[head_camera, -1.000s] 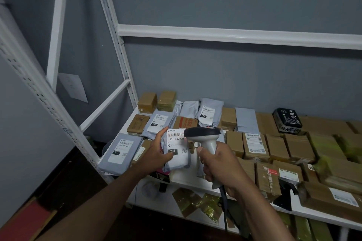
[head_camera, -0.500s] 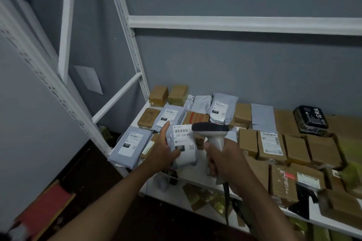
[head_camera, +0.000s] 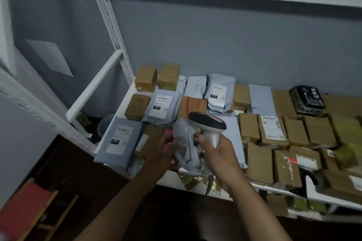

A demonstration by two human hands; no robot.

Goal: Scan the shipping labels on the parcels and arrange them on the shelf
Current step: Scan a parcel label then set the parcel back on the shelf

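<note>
head | shelf (head_camera: 125, 103): parcels | left hand (head_camera: 160, 154): grey parcel (head_camera: 186, 146)

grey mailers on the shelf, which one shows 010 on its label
The grey mailer standing at the back against the wall; the two left ones read 231.

Crinkled grey plastic mailer (head_camera: 185, 148)

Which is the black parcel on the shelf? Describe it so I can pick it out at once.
Start at the white shelf against the grey wall and follow its back row to the right. Past the plain grey mailer, the black parcel lies on brown boxes. It is the only black package there, with white characters printed on top, while its neighbours are brown cardboard or grey bags.
</note>
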